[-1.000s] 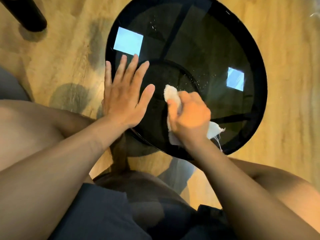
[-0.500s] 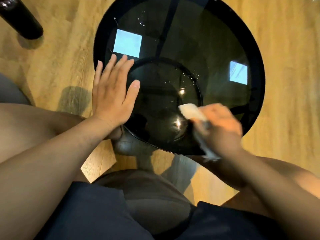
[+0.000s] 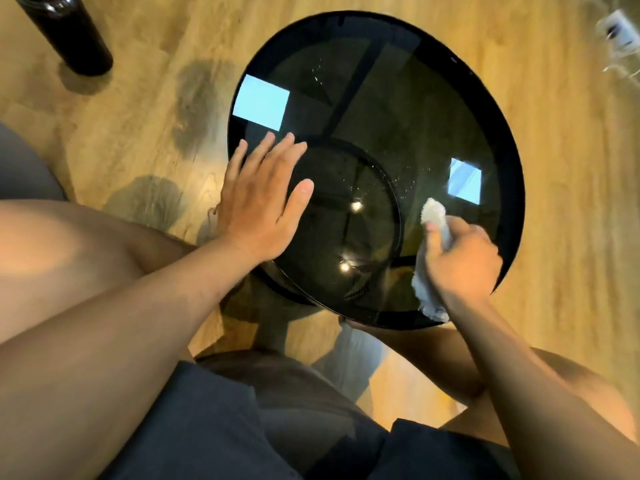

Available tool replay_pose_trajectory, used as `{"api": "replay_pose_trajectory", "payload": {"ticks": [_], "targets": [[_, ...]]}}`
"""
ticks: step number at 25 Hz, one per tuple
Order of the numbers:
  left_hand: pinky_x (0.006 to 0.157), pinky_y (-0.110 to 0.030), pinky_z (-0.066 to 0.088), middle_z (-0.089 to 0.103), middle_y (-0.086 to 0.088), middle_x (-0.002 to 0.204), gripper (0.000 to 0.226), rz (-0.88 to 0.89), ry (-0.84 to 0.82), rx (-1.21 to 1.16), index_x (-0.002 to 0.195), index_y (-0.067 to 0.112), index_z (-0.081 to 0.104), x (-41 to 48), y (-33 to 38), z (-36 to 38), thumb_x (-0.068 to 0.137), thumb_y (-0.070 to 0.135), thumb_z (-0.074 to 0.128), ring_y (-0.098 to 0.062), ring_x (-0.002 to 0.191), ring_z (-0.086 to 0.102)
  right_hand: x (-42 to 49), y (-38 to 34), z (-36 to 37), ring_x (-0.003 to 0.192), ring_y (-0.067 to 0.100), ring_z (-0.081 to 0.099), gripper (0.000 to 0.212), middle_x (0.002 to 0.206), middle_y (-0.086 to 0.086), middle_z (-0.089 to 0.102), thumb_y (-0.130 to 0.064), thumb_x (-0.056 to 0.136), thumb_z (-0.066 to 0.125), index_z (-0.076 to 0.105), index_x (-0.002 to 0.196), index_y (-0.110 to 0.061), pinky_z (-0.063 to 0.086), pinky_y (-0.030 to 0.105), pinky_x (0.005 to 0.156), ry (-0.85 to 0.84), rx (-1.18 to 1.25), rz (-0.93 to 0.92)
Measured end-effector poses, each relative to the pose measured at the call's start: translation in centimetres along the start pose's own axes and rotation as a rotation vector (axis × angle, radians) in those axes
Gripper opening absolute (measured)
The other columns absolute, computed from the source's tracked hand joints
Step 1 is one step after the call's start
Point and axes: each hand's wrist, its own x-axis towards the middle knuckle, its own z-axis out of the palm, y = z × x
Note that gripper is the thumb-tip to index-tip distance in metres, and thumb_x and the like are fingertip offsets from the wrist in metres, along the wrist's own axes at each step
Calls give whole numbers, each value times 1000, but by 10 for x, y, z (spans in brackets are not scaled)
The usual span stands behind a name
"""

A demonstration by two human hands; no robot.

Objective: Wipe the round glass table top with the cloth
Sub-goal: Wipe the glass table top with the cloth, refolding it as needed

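1. Cloth [image 3: 429, 296]: a small pale rag, bunched in the right hand [image 3: 462, 261] at the near right part of the table top [image 3: 433, 109]. One end pokes out past the thumb toward the far side, the other trails below the wrist at the near rim.
2. Right hand: closed in a fist around the cloth and pressing it onto the glass.
3. Left hand [image 3: 261, 199]: spread wide and flat, palm down on the near left of the glass, holding nothing (bracing the table, I'd say). The fingers reach toward a bright square reflection [image 3: 261, 102].
4. How the cloth will handle, as I judge it: soft, light and limp, so it folds wherever it is squeezed. A wad under the palm with the fingers wrapped over the top looks the best hold; loose tails may drag or slip out.
5. The table top itself: dark, round, smooth glass in a black rim, hard and likely slick, and breakable if leaned on too heavily near the edge.
6. Farther in, pale specks [image 3: 401, 181] lie scattered near the middle, just beyond the cloth, and a few more toward the far side, so that ground looks unwiped.
7. Beyond, on the wooden floor [image 3: 145, 109] at far left, stands a dark bottle [image 3: 69, 32], well apart from the table.
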Motion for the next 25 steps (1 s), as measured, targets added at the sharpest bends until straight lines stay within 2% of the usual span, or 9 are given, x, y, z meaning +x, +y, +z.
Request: {"api": "replay_pose_trajectory", "payload": {"ticks": [4,6,8,11,13,16,20,23,25], "targets": [[122,-50,14,43,-6,154,59,9,-11,8,146,16,42,0,1,-1,100,47,21,-27,146,33,-47,-79,13,98,31,60,33,108,9,63,-41,95,47,66,110,-18,44,34,78,-40,71,-210],[123,-49,12,44,-7,153,59,6,-4,-24,145,16,43,1,-1,-2,99,46,21,-27,146,34,-58,-125,28,91,30,60,30,100,9,64,-34,92,47,66,104,-15,48,36,75,-37,201,-327],[123,-46,10,45,-10,152,60,-11,13,-93,144,14,45,1,-2,-5,98,43,19,-27,146,34,-62,-149,31,91,24,59,27,99,5,63,-27,93,48,66,110,-16,50,35,77,-61,369,-364],[124,-47,8,42,-11,154,62,12,-15,-33,145,13,42,0,3,-5,97,46,20,-28,148,30,-67,-115,27,103,22,52,33,112,2,62,-27,93,53,61,124,-21,44,35,86,-127,347,-604],[124,-47,8,39,-10,156,64,13,-50,9,147,14,38,1,3,-4,97,50,21,-28,149,27,-71,-65,24,101,29,52,35,116,5,61,-29,88,58,63,122,-23,47,38,78,-59,218,-727],[124,-47,7,38,-9,157,63,3,-65,23,148,15,36,1,2,-3,98,51,22,-27,149,26,-53,19,11,98,30,54,36,116,5,62,-32,86,52,67,116,-22,52,37,71,-18,86,-549],[124,-47,8,38,-8,157,62,1,-60,13,148,15,36,0,-1,-3,99,50,24,-27,149,27,28,101,-16,95,36,63,32,106,12,65,-33,90,50,65,117,-22,51,42,83,-97,37,-136],[124,-49,11,40,-9,156,61,23,-62,25,148,14,37,2,0,-3,100,50,24,-29,148,28,48,89,-12,101,41,61,36,111,18,61,-30,87,48,59,120,-21,48,41,88,-68,-25,100],[123,-50,13,42,-10,155,61,30,-39,25,147,14,38,2,-3,-2,100,50,25,-31,147,30,28,58,-3,106,41,59,37,117,18,59,-31,90,49,58,124,-22,46,42,90,-7,-37,135]]}}
